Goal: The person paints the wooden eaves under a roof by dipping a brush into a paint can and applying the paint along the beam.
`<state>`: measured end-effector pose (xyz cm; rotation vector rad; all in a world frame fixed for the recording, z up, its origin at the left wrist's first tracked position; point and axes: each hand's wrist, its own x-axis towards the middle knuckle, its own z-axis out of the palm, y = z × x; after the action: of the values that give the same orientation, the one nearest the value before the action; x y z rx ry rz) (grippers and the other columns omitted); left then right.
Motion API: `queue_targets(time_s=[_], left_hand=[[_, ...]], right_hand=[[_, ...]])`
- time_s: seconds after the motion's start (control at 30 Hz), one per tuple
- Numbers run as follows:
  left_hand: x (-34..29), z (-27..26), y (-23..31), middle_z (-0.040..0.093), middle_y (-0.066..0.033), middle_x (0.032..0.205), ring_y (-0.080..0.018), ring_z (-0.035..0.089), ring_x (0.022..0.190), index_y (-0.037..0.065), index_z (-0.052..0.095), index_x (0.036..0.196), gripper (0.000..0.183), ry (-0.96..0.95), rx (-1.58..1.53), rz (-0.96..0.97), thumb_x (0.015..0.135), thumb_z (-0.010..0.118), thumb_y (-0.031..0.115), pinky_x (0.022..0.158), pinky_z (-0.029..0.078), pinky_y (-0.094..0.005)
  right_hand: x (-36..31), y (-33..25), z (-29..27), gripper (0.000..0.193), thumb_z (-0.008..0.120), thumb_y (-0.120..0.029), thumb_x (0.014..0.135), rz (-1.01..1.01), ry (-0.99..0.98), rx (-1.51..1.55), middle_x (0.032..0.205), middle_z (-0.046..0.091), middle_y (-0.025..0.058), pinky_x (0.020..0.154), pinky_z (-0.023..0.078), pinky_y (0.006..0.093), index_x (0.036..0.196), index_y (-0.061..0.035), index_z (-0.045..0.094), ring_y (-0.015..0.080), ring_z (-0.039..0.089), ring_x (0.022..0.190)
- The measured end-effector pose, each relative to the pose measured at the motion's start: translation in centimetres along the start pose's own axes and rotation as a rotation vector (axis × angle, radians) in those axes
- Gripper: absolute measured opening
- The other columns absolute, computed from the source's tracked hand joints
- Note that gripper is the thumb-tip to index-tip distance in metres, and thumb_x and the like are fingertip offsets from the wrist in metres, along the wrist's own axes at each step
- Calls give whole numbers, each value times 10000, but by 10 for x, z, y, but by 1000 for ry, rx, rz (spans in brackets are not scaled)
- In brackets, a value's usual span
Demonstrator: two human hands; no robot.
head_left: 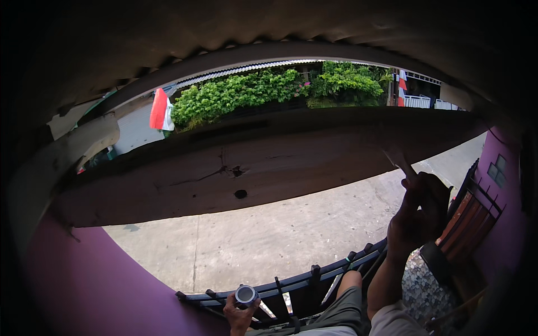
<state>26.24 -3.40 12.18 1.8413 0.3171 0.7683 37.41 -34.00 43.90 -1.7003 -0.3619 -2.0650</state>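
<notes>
A long dark brown wooden beam (302, 162) crosses the view, with a round dark hole and a cracked knot left of its middle. My right hand (421, 210) is raised at the beam's right part, its fingers closed round a paintbrush (408, 168). The bristle end lies against the beam's face, dim in the shade. Low in the view, my left hand (239, 317) grips a small round can (245, 294) by its side, close to the metal railing. The can's open top faces up; its contents look greyish and cannot be made out clearly.
Below the beam runs a black metal railing (314, 278). Purple walls stand at left (106, 280) and right (500, 171), with a brown-slatted gate (465, 218) by the right one. A corrugated roof (168, 39) hangs overhead. Beyond lie a concrete road (269, 238), green bushes and a red-and-white flag (161, 109).
</notes>
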Motion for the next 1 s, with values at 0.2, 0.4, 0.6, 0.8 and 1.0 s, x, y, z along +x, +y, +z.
queue_targets(time_s=[0.2, 0.4, 0.6, 0.8, 1.0], left_hand=[[-3, 8, 21, 685, -83, 970, -161, 662, 896, -9, 599, 1078, 511, -51, -38, -19, 667, 877, 114, 818, 539, -313], [-5, 24, 26, 669, -74, 948, -165, 651, 873, -5, 588, 1057, 500, -81, -150, -11, 669, 879, 116, 811, 532, -316], [-7, 18, 26, 659, -69, 954, -158, 642, 889, 3, 588, 1056, 508, -49, -161, -51, 662, 885, 125, 815, 528, -307], [-6, 25, 49, 658, -60, 941, -156, 636, 868, 8, 596, 1050, 505, -75, -112, -59, 652, 884, 125, 810, 520, -306], [-10, 27, 33, 654, -56, 936, -155, 630, 852, 14, 597, 1032, 484, -86, -77, -33, 653, 878, 120, 796, 513, -306]], right_hand=[[3, -65, 8, 345, 713, -10, 717, -103, -211, 405, 769, 646, 76, 600, 535, 322, 1054, 26, 643, 221, 636, 667], [1, -96, 28, 226, 742, -43, 678, -51, -90, 891, 816, 661, 55, 529, 523, 280, 892, -37, 671, 201, 666, 706], [0, -15, 23, 100, 670, 70, 773, 149, -76, 589, 856, 668, 70, 591, 512, 255, 846, 3, 655, 175, 681, 717], [3, 52, -5, 134, 645, 55, 826, 213, 42, 178, 810, 662, 73, 621, 485, 238, 953, 27, 675, 118, 644, 690], [3, -19, 14, 296, 729, -51, 626, -103, -121, 395, 781, 640, 60, 565, 520, 295, 910, -34, 648, 216, 638, 667]])
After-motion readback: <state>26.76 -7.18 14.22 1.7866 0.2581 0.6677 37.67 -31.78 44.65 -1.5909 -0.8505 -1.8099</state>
